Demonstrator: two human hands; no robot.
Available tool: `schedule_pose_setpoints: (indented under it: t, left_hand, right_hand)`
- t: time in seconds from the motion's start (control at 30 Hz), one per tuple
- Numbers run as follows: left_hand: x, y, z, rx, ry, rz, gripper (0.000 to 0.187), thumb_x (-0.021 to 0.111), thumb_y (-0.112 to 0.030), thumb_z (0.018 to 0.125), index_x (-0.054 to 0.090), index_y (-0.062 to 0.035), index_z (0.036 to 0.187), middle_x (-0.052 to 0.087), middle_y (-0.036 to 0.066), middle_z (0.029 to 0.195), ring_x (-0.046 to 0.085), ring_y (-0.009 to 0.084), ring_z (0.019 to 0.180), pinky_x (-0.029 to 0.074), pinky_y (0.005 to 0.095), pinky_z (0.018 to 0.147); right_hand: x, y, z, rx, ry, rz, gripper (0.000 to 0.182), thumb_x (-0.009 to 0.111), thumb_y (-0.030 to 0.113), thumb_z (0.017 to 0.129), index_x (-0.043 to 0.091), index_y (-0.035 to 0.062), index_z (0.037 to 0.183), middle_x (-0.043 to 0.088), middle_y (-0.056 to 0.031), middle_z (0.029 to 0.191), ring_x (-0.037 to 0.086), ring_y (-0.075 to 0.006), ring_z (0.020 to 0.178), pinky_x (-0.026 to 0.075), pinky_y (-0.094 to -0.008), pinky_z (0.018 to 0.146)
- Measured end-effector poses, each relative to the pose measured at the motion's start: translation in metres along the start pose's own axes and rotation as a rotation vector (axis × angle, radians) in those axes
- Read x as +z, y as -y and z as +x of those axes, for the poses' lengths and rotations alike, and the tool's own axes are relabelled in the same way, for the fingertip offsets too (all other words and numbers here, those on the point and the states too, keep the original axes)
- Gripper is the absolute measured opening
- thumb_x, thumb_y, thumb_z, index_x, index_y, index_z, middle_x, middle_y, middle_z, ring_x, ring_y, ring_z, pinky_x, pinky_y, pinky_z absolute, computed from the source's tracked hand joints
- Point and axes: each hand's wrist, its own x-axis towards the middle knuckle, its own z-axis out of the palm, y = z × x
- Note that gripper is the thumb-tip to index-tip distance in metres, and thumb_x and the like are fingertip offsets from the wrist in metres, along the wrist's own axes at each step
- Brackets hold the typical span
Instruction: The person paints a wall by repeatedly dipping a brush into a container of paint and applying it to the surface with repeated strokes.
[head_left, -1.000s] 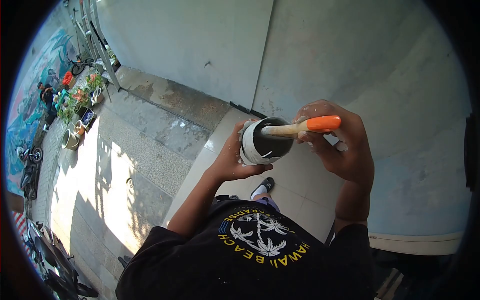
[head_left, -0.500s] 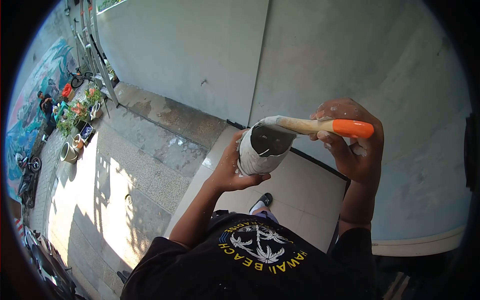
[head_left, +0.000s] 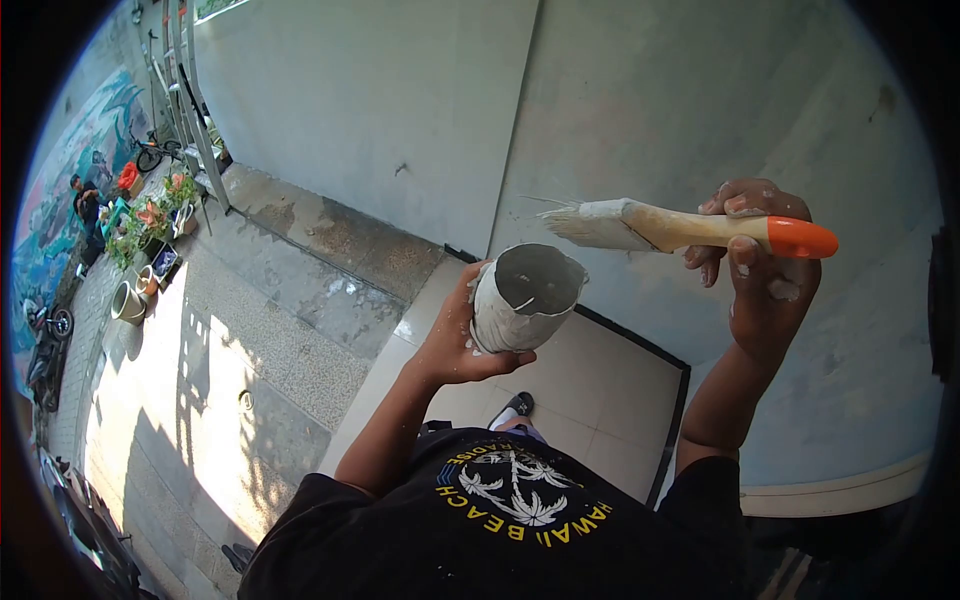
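Note:
My left hand (head_left: 465, 340) is wrapped round a paint-smeared, light grey container (head_left: 525, 300) with a ragged open rim, held tilted. In my right hand (head_left: 765, 255) is a paintbrush (head_left: 690, 230), gripped by its pale wooden handle with an orange end. The brush lies nearly level, above and to the right of the container and apart from it; its whitish bristles point left. Specks of paint mark the fingers of my right hand.
A pale wall (head_left: 700, 120) stands ahead, with a dark-edged tiled floor (head_left: 600, 400) below. At the left are a ladder (head_left: 195, 120), potted plants (head_left: 150, 225), a seated person (head_left: 87, 210) and motorbikes (head_left: 50, 340).
My right hand has moved right and slightly up, bringing the bristles out of the container. My left hand and the container have hardly moved.

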Motion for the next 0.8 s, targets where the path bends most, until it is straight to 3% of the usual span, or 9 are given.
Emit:
schedule_pose_setpoints:
  t: [0.03,0.1,0.17,0.23,0.3,0.37,0.4,0.63,0.8]
  left_hand:
    - [0.000,0.000,0.000,0.000,-0.001,-0.001,0.095,0.087,-0.025,0.061,0.034,-0.0035,0.138,0.054,0.014,0.126,0.053,0.0246,0.120,0.041,0.0370,0.102]
    - [0.000,0.001,0.002,0.005,0.002,-0.007,0.096,0.087,-0.025,0.061,0.034,-0.0033,0.138,0.053,0.014,0.126,0.052,0.0245,0.121,0.041,0.0371,0.102]
    - [0.001,-0.005,0.004,0.012,0.003,0.001,0.097,0.087,-0.026,0.061,0.034,-0.0028,0.138,0.053,0.014,0.127,0.052,0.0247,0.121,0.041,0.0372,0.102]
    - [0.001,-0.008,0.007,0.016,0.004,0.011,0.097,0.088,-0.026,0.060,0.034,-0.0023,0.138,0.053,0.014,0.127,0.051,0.0248,0.122,0.040,0.0372,0.103]
    - [0.002,-0.007,0.010,0.073,0.019,0.050,0.099,0.088,-0.026,0.060,0.034,-0.0012,0.139,0.053,0.014,0.127,0.051,0.0251,0.122,0.040,0.0371,0.103]
    - [0.005,-0.008,0.010,0.047,0.021,-0.009,0.100,0.088,-0.027,0.060,0.034,-0.0008,0.139,0.053,0.014,0.127,0.052,0.0255,0.121,0.040,0.0372,0.104]
    - [0.006,-0.008,0.010,0.026,0.022,-0.065,0.100,0.088,-0.028,0.060,0.034,-0.0003,0.139,0.053,0.014,0.127,0.052,0.0259,0.121,0.040,0.0372,0.104]
    - [0.008,-0.004,0.011,0.006,0.043,-0.054,0.098,0.088,-0.032,0.059,0.038,-0.0006,0.137,0.055,0.015,0.126,0.054,0.0270,0.120,0.042,0.0382,0.102]
    - [0.009,-0.003,0.010,-0.016,0.045,0.016,0.094,0.086,-0.032,0.059,0.041,-0.0017,0.136,0.057,0.015,0.123,0.055,0.0270,0.118,0.043,0.0383,0.100]
  right_hand:
    - [-0.003,0.001,0.001,0.000,0.001,-0.001,0.034,0.066,0.027,0.092,0.052,-0.0006,0.108,0.060,-0.0167,0.092,0.063,-0.0177,0.059,0.047,-0.0244,0.044]
    - [-0.011,0.002,0.003,-0.008,0.027,0.192,0.026,0.068,0.013,0.090,0.056,-0.0035,0.106,0.063,-0.0181,0.094,0.067,-0.0185,0.064,0.050,-0.0225,0.046]
    - [-0.004,0.006,0.001,-0.013,0.030,0.215,0.027,0.069,0.012,0.088,0.057,-0.0032,0.107,0.063,-0.0186,0.092,0.067,-0.0182,0.062,0.049,-0.0224,0.045]
    - [0.007,0.011,0.000,0.051,0.101,0.098,0.043,0.070,0.036,0.088,0.053,-0.0003,0.104,0.059,-0.0160,0.086,0.062,-0.0183,0.054,0.046,-0.0230,0.038]
    - [0.009,0.008,-0.002,0.060,0.130,0.125,0.041,0.071,0.033,0.088,0.054,-0.0008,0.104,0.060,-0.0170,0.087,0.064,-0.0187,0.057,0.046,-0.0229,0.039]
    - [0.009,0.004,-0.001,0.078,0.267,0.269,0.018,0.064,0.002,0.089,0.056,-0.0031,0.105,0.063,-0.0189,0.099,0.067,-0.0185,0.070,0.053,-0.0236,0.054]
    - [0.008,0.001,-0.001,0.103,0.289,0.343,0.016,0.061,-0.001,0.090,0.056,-0.0023,0.105,0.062,-0.0193,0.102,0.067,-0.0183,0.073,0.052,-0.0230,0.054]
    - [0.002,0.000,0.007,0.177,0.295,0.354,0.018,0.062,0.002,0.090,0.055,-0.0031,0.107,0.063,-0.0179,0.096,0.067,-0.0164,0.069,0.051,-0.0213,0.050]
    - [-0.004,-0.001,0.008,0.211,0.264,0.303,0.021,0.062,0.012,0.094,0.055,-0.0026,0.107,0.064,-0.0167,0.093,0.066,-0.0154,0.064,0.050,-0.0199,0.048]
